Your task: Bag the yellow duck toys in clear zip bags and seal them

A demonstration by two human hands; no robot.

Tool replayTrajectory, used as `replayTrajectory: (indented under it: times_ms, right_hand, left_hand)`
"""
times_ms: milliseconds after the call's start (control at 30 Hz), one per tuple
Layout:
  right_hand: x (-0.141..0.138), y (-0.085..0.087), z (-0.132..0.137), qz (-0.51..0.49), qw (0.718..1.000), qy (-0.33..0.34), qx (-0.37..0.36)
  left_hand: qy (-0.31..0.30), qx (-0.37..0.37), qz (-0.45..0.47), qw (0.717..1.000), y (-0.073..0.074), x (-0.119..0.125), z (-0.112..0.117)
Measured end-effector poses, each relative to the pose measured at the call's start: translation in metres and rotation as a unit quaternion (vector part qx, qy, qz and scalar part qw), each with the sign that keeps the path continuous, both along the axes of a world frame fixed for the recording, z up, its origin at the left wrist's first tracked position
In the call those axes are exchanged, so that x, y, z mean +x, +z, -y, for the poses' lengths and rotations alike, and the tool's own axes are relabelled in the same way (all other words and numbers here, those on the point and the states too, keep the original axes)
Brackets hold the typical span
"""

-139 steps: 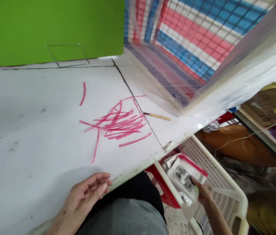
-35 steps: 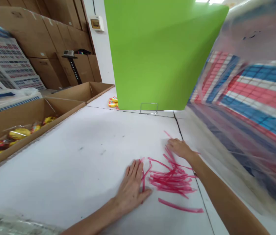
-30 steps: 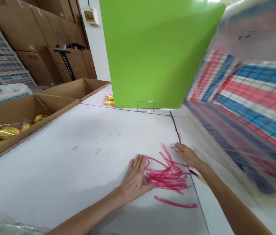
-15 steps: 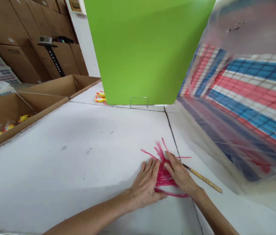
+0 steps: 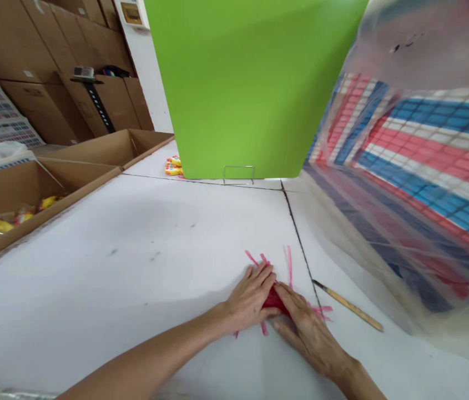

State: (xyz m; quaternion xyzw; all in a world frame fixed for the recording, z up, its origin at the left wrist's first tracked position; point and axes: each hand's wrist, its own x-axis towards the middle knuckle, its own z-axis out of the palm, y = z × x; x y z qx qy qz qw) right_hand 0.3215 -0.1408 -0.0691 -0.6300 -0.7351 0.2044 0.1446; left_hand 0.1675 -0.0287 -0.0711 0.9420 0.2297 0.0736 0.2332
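A bunch of thin pink plastic strips (image 5: pixel 273 300) lies on the white tabletop, mostly covered by both hands, with loose ends poking out on several sides. My left hand (image 5: pixel 253 297) rests on the left part of the bunch, palm down, its fingers stretched out and its thumb below. From the right, my right hand (image 5: pixel 306 325) lies over the strips with straight fingers and the thumb held apart. Between the two hands a dense pink patch shows. A slim tool with a dark tip and a wooden handle (image 5: pixel 353 307) lies to the right, apart from my right hand.
Upright behind the table stands a large green board (image 5: pixel 242 89) with a wire stand (image 5: pixel 238 175). Yellow patterned items (image 5: pixel 173 165) sit beside it. Open cardboard boxes (image 5: pixel 80 176) line the left edge. Striped sheeting under clear plastic (image 5: pixel 438 150) borders the right.
The strips have been gathered into a tighter bunch, and their ends now point in other directions. My right hand has moved down towards me; my left hand covers more of the bunch.
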Motion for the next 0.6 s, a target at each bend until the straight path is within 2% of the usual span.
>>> replayTrajectory:
  times_ms: [200, 333, 467, 600]
  right_hand:
    - [-0.005, -0.017, 0.003, -0.006, 0.996, -0.012, 0.085]
    - [-0.009, -0.023, 0.001, 0.009, 0.99, -0.023, 0.137]
    - [-0.01, -0.029, -0.003, 0.042, 0.985, -0.031, 0.162]
    - [-0.012, -0.036, -0.011, 0.059, 0.981, -0.073, 0.172]
  left_hand:
    - [0.004, 0.009, 0.044, 0.999, -0.008, -0.005, 0.007]
    - [0.006, 0.013, 0.063, 0.998, -0.007, -0.004, 0.008]
    - [0.009, 0.034, 0.077, 0.996, -0.008, -0.002, 0.009]
    - [0.027, 0.069, 0.101, 0.992, -0.018, 0.0, 0.009]
